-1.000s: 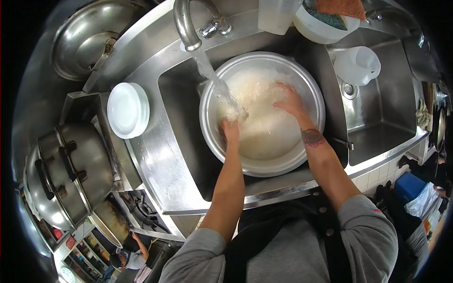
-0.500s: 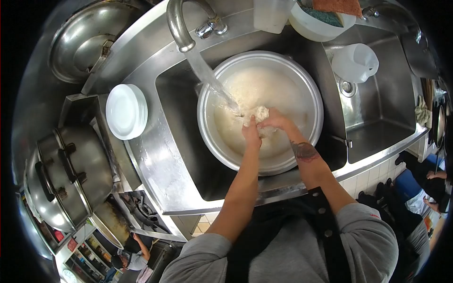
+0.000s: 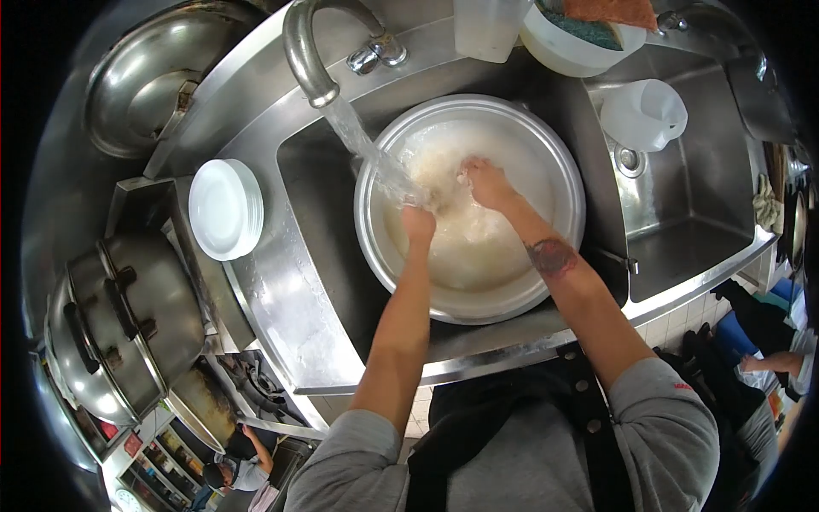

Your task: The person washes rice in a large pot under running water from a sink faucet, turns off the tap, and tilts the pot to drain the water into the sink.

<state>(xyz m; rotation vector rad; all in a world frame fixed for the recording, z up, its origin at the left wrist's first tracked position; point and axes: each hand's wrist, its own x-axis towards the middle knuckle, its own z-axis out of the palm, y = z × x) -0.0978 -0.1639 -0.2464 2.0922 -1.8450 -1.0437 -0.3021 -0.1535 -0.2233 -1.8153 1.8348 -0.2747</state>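
Observation:
A large round metal pot [image 3: 556,282] stands in the left sink basin, holding cloudy whitish water with pale grains that look like rice [image 3: 465,247]. Water runs from the curved faucet [image 3: 309,68] into its left side. My left hand [image 3: 418,224] is at the left of the pot, right under the stream, its fingers hidden by the splashing, cloudy water. Near the middle of the pot my right hand [image 3: 486,182] is closed, with a little of the pale grains showing at its fingers.
White stacked plates [image 3: 223,209] sit on the counter at left. A translucent jug [image 3: 641,115] lies in the right basin. Behind are a clear container [image 3: 486,30] and a white tub [image 3: 567,53] with scrubbing pads. Large lidded pans stand at far left. Other people are at both lower edges.
My hands were together around a clump of grains and have moved apart, the left one toward the stream, the right one up and slightly left. A person at far right has shifted.

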